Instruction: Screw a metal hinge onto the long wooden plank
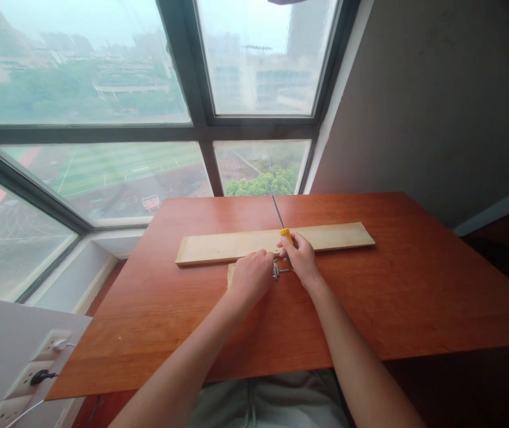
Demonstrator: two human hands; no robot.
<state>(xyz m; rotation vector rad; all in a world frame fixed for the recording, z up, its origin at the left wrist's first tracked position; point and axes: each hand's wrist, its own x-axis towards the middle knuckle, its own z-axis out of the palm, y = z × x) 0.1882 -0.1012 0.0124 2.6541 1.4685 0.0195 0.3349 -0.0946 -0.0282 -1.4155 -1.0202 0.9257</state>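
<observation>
My right hand (pixel 301 258) is wrapped around the yellow handle of a screwdriver (pixel 285 232), whose long metal shaft points away from me past the far side of a pale wooden plank (pixel 232 244). At the plank's near edge, my left hand (pixel 254 270) has its fingers curled down and together; whatever they hold, if anything, is hidden. Several silver screws (pixel 276 270) lie loose on the table between my hands. A small piece of light wood or card (pixel 230 274) shows from under my left hand, mostly covered by it.
The plank lies crosswise on a reddish-brown wooden table (pixel 370 297). Large windows (pixel 125 172) stand behind and to the left, with a grey wall (pixel 424 107) at the right. Wall sockets with plugs (pixel 43 375) are low at the left.
</observation>
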